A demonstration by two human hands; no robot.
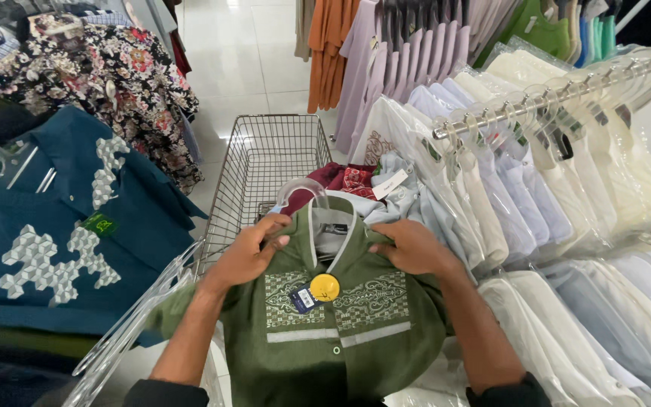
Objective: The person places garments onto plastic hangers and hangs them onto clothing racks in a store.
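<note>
Hands hold a green shirt [340, 332] by its shoulders over the near end of a wire basket [265, 162]. Left hand [249, 252] has its grip closed on the left shoulder by the collar; right hand [414, 247] lies curled on the right shoulder. A yellow tag [325, 287] hangs at the chest. Bagged pale shirts [536, 188] hang from a rail just to the right.
</note>
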